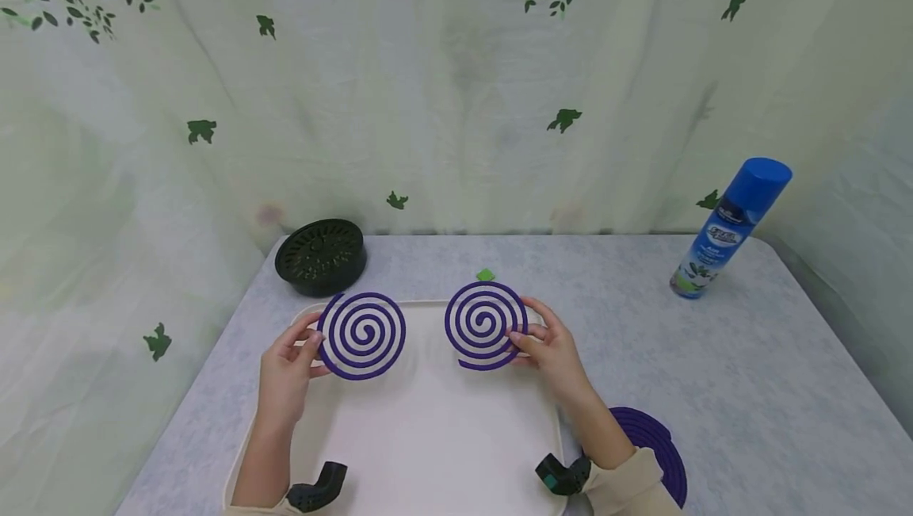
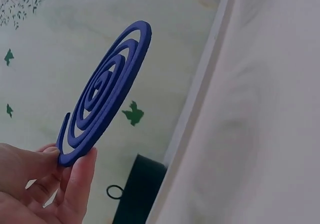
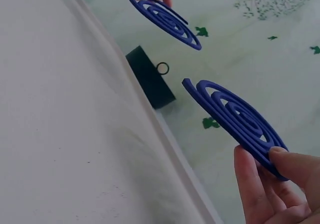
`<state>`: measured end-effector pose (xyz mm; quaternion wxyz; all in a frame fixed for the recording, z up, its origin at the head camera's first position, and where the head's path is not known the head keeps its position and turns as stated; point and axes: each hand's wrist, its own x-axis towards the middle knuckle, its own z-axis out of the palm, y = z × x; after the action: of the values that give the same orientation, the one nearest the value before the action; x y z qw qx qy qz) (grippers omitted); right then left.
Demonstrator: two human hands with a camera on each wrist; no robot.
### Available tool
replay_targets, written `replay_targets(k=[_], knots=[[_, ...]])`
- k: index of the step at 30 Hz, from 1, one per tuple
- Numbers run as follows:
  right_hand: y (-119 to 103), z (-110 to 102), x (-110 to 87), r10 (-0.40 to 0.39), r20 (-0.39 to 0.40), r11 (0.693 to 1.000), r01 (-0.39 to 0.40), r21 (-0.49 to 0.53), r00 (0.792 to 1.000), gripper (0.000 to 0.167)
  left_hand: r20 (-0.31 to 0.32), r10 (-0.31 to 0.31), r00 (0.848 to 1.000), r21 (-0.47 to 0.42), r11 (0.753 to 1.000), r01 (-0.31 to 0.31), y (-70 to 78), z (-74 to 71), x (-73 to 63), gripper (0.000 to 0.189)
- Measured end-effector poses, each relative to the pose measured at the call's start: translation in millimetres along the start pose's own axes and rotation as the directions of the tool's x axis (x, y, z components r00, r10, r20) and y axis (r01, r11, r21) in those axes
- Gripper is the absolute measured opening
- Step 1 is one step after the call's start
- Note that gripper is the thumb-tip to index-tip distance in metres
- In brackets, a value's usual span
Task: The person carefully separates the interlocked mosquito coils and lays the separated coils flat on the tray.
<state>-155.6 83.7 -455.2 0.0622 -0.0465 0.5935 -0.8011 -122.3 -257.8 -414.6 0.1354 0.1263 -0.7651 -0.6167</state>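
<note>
Two purple mosquito coils are held up side by side over a white tray [image 1: 428,437]. My left hand [image 1: 285,377] pinches the left edge of one single-spiral coil [image 1: 361,377] between thumb and fingers. The other coil [image 1: 487,367] is pinched at its right edge by my right hand [image 1: 559,357]. Both wrist views show the coils tilted, with gaps between their turns. Beside my right forearm a further purple coil stack [image 1: 666,460] lies on the table, partly hidden by the arm and sleeve.
A round black holder [image 1: 321,258] with a slotted lid stands at the back left, just beyond the tray. At the back right is a blue spray can [image 1: 727,227]. A small green piece [image 1: 486,274] lies behind the tray, and a leaf-patterned curtain [image 1: 456,104] hangs behind the table.
</note>
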Motion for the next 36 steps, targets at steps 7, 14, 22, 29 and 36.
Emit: replay_targets(k=[7,14,22,29,36], knots=[[23,5,6.9,0.094,-0.020,0.996,-0.094,0.000,0.995,0.056,0.031,-0.085,0.996,0.113,0.990,0.081,-26.0,-5.0,11.3,0.031],[39,11,11.2,0.155,-0.036,0.987,-0.154,0.038,0.987,0.055,0.095,-0.110,0.989,0.169,0.981,0.093,-46.0,-9.7,22.3,0.032],[36,2,12.0,0.205,0.019,0.978,-0.205,-0.037,0.978,0.069,0.154,-0.178,0.972,0.181,0.972,0.149,-55.4,-11.6,30.8,0.037],[26,-2,11.2,0.198,0.104,0.969,-0.179,-0.169,0.975,0.078,0.213,-0.153,0.965,0.241,0.965,0.100,-57.4,-14.0,30.4,0.041],[30,-4,10.3,0.162,0.058,0.910,-0.127,-0.394,0.985,0.070,0.257,-0.128,0.958,0.378,0.925,0.022,-56.2,-13.1,29.6,0.045]])
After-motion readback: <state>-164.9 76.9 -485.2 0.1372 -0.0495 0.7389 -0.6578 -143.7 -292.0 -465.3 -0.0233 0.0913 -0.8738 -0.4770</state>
